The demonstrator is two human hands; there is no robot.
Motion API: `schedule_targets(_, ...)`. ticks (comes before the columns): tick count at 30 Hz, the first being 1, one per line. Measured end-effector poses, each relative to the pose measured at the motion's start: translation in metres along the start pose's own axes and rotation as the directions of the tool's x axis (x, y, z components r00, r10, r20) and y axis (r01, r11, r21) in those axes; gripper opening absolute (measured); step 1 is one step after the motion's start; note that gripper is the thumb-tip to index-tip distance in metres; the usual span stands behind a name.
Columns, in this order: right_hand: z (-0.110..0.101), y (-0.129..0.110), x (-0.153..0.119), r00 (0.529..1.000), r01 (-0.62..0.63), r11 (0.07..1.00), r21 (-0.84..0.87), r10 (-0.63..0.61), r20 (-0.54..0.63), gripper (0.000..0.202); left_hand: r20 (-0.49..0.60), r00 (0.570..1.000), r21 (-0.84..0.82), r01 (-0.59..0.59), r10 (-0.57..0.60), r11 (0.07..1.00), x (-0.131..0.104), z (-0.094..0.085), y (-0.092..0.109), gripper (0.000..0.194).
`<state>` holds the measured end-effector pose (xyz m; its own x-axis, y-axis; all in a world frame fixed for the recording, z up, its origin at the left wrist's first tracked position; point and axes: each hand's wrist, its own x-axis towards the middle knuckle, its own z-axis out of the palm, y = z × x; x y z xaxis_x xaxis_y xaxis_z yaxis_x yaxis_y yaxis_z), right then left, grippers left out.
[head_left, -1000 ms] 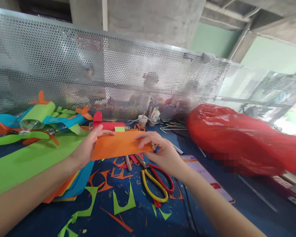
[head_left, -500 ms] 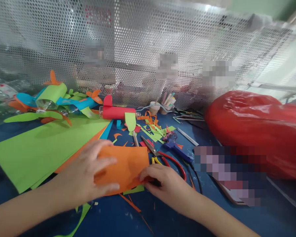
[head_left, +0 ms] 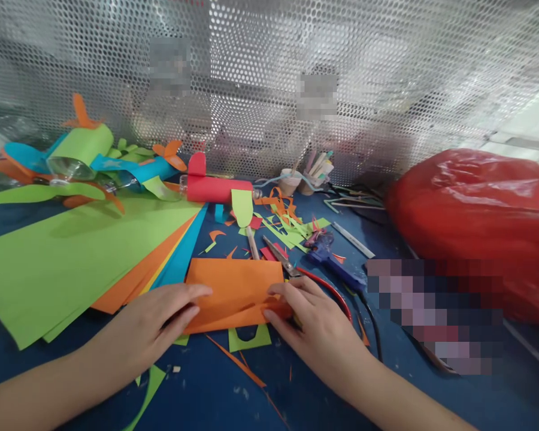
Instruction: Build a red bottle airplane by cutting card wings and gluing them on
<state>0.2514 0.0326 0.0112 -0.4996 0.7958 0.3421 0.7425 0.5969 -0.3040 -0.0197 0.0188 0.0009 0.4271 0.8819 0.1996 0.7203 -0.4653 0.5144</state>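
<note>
A sheet of orange paper is between my hands, its near edge folded up into a narrow flap. My left hand pinches the paper's left end between thumb and fingers. At the right end, my right hand grips it with bent fingers, thumb at the near edge. Just beyond my right hand lie scissors with red handles, partly hidden by that hand. A green paper offcut with a cut-out lies under the near edge. Beyond the paper is a marker-like stick.
Stacked coloured sheets lie left, below paper-covered bottle models. A red bottle model is at the back. A blue glue gun, paper scraps, cups of sticks and a red plastic bag are right, before a perforated metal screen.
My left hand has come down from above the orange paper and closed on its left end. The near edge now shows a folded flap. The view has shifted slightly.
</note>
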Motion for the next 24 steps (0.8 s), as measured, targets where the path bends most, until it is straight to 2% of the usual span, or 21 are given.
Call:
schedule_targets(3, 0.002, 0.001, 0.001, 1.0, -0.022, 0.999, -0.047, 0.022, 0.006, 0.014, -0.008, 0.997, -0.051, 0.08, -0.081, 0.995, 0.0, 0.003, -0.001, 0.031)
schedule_targets(6, 0.002, 0.001, 0.002, 0.997, -0.067, 0.996, -0.064, 0.068, 0.02, 0.014, -0.042, 0.992, -0.035, 0.121, -0.123, 0.992, -0.002, 0.005, -0.002, 0.043)
schedule_targets(11, 0.0, -0.001, 0.001, 0.994, -0.099, 0.988, -0.122, 0.105, 0.042, 0.006, -0.024, 0.989, -0.008, 0.143, -0.143, 0.99, 0.002, 0.009, -0.012, 0.032)
schedule_targets(15, 0.0, -0.001, 0.003, 0.996, -0.068, 0.976, -0.205, 0.079, 0.044, 0.006, -0.027, 0.981, 0.006, 0.194, -0.193, 0.981, 0.006, 0.009, -0.015, 0.034)
schedule_targets(24, 0.004, 0.003, 0.008, 0.998, -0.015, 0.951, -0.307, 0.032, 0.051, 0.008, -0.041, 0.996, 0.037, 0.085, -0.083, 0.996, 0.006, 0.01, -0.006, 0.031)
